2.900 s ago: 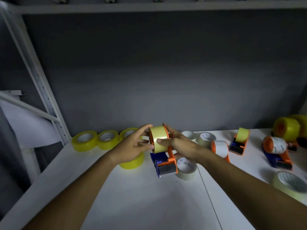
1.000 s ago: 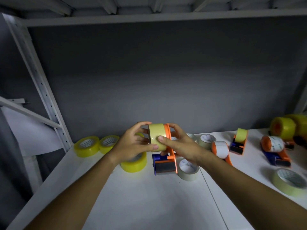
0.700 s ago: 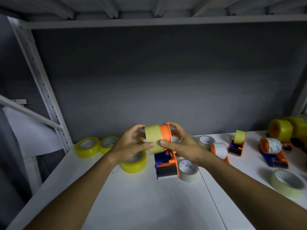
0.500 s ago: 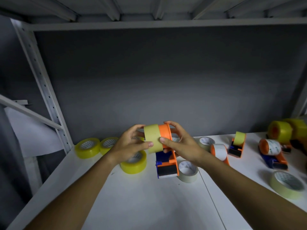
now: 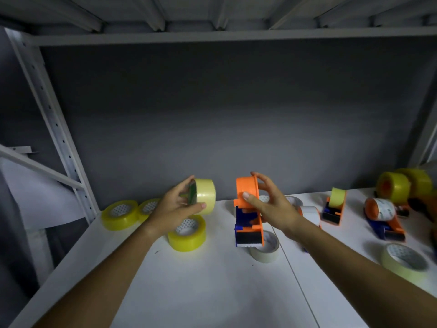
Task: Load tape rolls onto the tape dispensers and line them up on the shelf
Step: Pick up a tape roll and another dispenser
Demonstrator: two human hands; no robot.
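Holding two things clear of the shelf [image 5: 212, 292], I have the left grip [image 5: 177, 207] pinching a pale yellow tape roll [image 5: 205, 196] by its rim, and the right grip [image 5: 267, 204] wrapped round the orange hub of the tape dispenser [image 5: 247, 209]; roll and hub stand apart, not yet mated. My worry is alignment: if the roll's core meets the hub tilted, it may jam or slip out of the left grip. Just below the left grip lies a yellow roll [image 5: 186, 233]; below the right grip a whitish roll [image 5: 266, 250] sits under the dispenser's blade end, so setting down there would be awkward. Beyond the right grip stand loaded dispensers [image 5: 333, 207], and beyond the left grip two more yellow rolls [image 5: 120, 214] lie by the upright.
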